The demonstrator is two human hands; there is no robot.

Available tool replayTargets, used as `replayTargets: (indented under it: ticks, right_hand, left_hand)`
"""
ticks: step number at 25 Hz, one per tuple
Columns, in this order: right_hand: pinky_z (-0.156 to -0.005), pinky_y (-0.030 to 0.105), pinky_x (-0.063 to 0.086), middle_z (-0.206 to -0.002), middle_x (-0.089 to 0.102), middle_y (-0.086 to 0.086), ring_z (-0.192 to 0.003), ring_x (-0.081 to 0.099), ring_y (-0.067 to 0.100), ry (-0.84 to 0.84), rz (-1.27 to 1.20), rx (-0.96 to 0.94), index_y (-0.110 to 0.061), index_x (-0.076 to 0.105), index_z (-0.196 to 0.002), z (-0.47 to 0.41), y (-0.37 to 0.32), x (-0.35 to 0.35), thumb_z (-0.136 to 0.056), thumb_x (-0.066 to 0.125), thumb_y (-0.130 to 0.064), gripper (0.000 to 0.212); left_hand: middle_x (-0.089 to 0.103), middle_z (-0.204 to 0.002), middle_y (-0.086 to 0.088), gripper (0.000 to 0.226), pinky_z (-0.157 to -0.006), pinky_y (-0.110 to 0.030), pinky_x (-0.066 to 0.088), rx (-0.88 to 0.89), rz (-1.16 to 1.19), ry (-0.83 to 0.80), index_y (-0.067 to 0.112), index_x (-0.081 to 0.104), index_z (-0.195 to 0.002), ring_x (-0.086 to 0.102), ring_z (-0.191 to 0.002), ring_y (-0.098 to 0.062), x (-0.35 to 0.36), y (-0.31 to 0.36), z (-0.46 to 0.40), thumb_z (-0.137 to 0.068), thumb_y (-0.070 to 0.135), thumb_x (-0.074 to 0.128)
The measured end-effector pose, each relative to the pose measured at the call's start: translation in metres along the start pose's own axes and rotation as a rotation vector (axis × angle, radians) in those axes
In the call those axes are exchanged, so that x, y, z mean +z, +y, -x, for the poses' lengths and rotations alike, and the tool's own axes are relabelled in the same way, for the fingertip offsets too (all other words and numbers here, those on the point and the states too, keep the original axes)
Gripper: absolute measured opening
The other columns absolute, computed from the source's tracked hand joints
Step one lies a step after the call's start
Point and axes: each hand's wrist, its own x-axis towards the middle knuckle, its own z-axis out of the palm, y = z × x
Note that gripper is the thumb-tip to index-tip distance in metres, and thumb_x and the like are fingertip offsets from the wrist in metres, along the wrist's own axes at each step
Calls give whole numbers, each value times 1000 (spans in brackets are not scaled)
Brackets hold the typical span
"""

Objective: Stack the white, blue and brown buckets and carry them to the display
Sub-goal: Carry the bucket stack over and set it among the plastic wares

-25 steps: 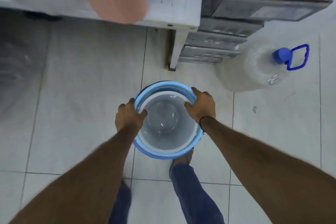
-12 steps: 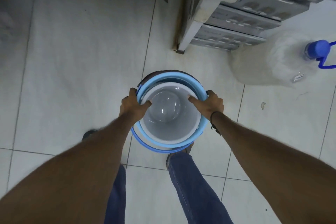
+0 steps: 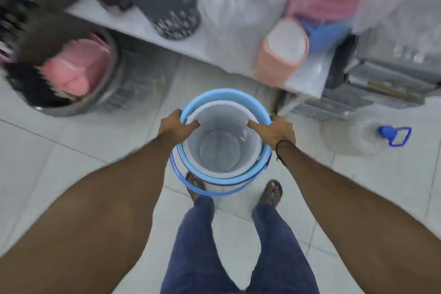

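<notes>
Two hands on the stack right now, so going left to right. The left hand point(image 3: 172, 126) is clamped on the left rim, thumb hooked inside the white bucket point(image 3: 220, 143), the other fingers down the outside. The white one sits nested in the blue bucket point(image 3: 225, 96), and the stack is held up off the tiled floor point(image 3: 59, 162), right above the person's feet, in front of a low shelf point(image 3: 133, 21). I can only make out a thin dark edge under the blue one, so I can't say for sure that's the brown bucket. The right hand point(image 3: 276, 130) grips the opposite rim the same way.

My guess – empty thin plastic, so light but flexy and a bit slick. Pinching all the rims together on opposite sides seems the smart hold; the loose blue bail handle point(image 3: 210, 192) dangling at the front would probably only lift one bucket – not the whole lot.
</notes>
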Motion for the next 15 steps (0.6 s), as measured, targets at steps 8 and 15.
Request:
replayTargets:
  ticks: [8, 15]
  right_hand:
    - [-54, 32, 57, -89, 74, 10, -73, 70, 24, 59, -5, -275, -14, 74, -87, 94, -251, -94, -43, 76, -81, 81]
    - [-64, 45, 62, -77, 74, 14, -62, 70, 28, 91, -148, -445, -7, 68, -96, 126, -447, -201, -49, 89, -64, 76]
  left_hand:
    - [68, -113, -4, 79, -79, -35, 56, 146, 29, 90, 20, 68, -114, 66, -91, -24, -298, 67, 29, -52, 67, 76]
    - [72, -89, -11, 58, -67, -33, 53, 222, 17, 72, 13, 65, -114, 67, -72, -27, -497, 176, 37, -78, 59, 67]
